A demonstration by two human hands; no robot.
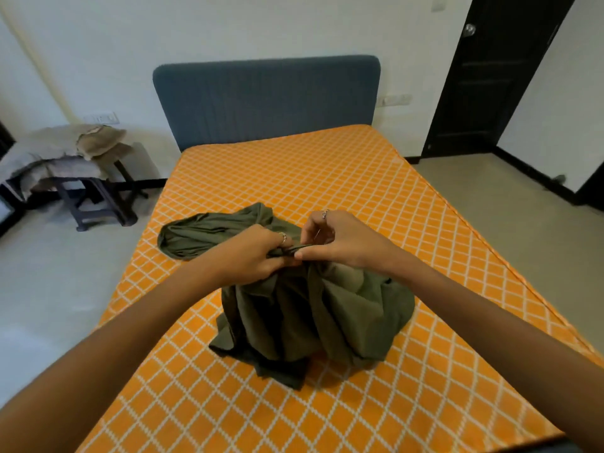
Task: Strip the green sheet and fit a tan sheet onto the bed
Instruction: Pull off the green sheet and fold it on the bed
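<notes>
Green sheet (pixel 313 315) is off and bunched mid-mattress (pixel 359 178), hanging right under your hands. Left hand (pixel 251 256) and right hand (pixel 340 243) both pinch its gathered top edge, nearly touching. Tan sheet (pixel 65 148) waits on the stool (pixel 98 204), far left, so your left's closer.

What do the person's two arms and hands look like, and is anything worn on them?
Both forearms are bare; no sleeves show. The left hand wears a metal ring on one finger. The right hand wears a metal ring too. No watch, bracelet or glove is visible.
</notes>
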